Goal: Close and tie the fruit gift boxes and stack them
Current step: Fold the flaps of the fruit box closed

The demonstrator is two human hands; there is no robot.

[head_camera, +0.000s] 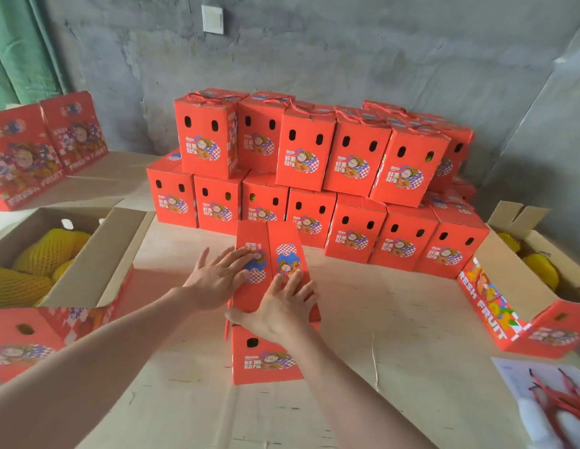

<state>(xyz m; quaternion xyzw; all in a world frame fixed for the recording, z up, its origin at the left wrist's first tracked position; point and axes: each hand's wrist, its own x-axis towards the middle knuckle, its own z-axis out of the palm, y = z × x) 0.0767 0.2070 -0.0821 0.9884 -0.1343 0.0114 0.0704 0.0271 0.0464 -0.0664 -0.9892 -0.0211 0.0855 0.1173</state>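
Hiding gift box top: L hand; R hand; flat.

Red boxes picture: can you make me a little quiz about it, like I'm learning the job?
1. True or false: the left hand and right hand both lie flat on the top flaps of the front box.
2. Where do the loose red cords lie? A on white paper at the right; B on the wall; C in a hand.
3. Fill in: the fruit in the left carton wears ____ netting.
Key: 1 true; 2 A; 3 yellow.
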